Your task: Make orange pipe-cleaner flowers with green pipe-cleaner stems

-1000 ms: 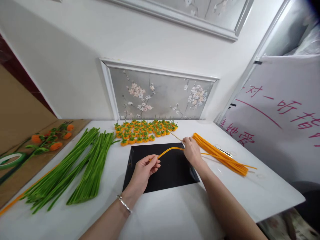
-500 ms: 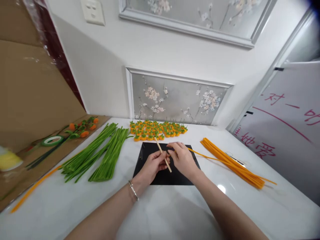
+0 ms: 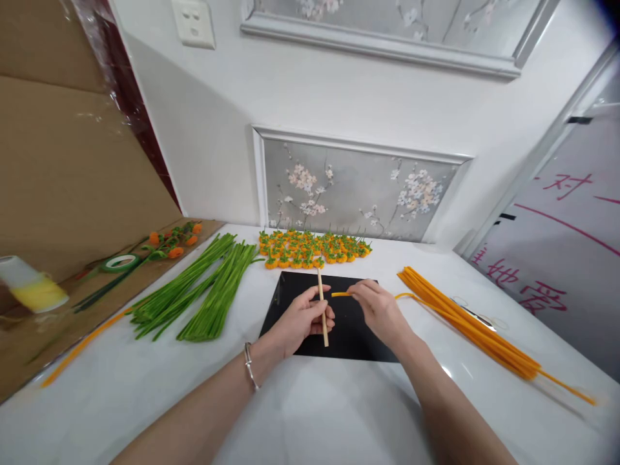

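My left hand (image 3: 301,321) is closed around a thin wooden stick (image 3: 323,323), held nearly upright over a black mat (image 3: 353,332). My right hand (image 3: 378,311) pinches an orange pipe cleaner (image 3: 341,294) near one end. The short end points left toward the stick, with a gap between them. The rest of this pipe cleaner runs behind my right hand toward a bundle of orange pipe cleaners (image 3: 469,323) on the right. Behind the mat stand rows of small orange pieces with green tops (image 3: 310,247).
Green pipe cleaners (image 3: 213,297) lie left of the mat, beside a single orange one (image 3: 82,349). Farther left, cardboard holds green tape (image 3: 119,262), orange flowers (image 3: 175,252) and a yellow thread spool (image 3: 39,294). A white wall (image 3: 203,129) rises behind.
My right hand has moved right, away from the stick, with the orange pipe cleaner's end now showing. The stick has turned more upright in my left hand. The view has shifted slightly.
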`<state>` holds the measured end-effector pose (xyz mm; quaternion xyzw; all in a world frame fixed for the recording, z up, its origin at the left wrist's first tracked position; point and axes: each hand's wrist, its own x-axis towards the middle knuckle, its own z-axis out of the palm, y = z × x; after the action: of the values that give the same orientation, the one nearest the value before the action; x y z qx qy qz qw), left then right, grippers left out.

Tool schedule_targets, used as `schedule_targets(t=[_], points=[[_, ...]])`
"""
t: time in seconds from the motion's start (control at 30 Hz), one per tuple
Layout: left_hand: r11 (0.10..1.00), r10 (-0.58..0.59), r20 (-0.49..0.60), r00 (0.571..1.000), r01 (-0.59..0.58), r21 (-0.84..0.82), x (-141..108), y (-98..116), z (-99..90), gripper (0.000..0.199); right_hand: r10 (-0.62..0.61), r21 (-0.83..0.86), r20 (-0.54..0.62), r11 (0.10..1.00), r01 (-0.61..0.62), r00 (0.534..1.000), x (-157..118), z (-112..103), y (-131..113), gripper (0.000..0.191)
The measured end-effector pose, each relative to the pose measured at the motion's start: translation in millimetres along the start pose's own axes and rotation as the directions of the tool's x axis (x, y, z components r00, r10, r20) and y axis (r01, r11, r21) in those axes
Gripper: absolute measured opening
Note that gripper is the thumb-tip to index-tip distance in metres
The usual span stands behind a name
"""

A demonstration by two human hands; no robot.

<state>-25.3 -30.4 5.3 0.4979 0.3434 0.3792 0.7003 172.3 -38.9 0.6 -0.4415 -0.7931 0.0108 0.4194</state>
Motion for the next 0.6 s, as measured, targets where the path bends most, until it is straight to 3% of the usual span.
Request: schedule_targets(t=[0.1,0.2,0.37,0.47,0.6], points=[[0.998,-0.046,0.068,0.997,0.042,0.053,-0.9,12.8,0.9,0.027,-0.035,0.041,-0.077,0.998,0.038,0.996,1.6,-13.2,-1.3,0.024],[0.957,-0.168,0.133,0.977,0.129,0.26,-2.0,28.2,2.4,0.029,-0.129,0.038,-0.081,0.99,0.132,0.988,3.1,-20.4,-7.2,0.026],[0.827,-0.245,0.335,0.91,0.016,0.561,-4.5,46.6,3.3,0.035,-0.178,-0.026,0.019,0.984,0.179,0.984,4.7,-22.9,-12.8,0.024],[0.752,-0.221,0.338,0.915,-0.061,0.657,-5.5,48.9,1.9,0.035,-0.158,0.05,0.134,0.987,0.153,0.978,4.1,-21.6,-15.8,0.021],[0.76,-0.198,0.333,0.922,-0.07,0.646,-7.0,45.9,-5.9,0.032,-0.095,0.16,0.266,0.986,0.053,0.959,1.5,-16.5,-20.5,0.022]])
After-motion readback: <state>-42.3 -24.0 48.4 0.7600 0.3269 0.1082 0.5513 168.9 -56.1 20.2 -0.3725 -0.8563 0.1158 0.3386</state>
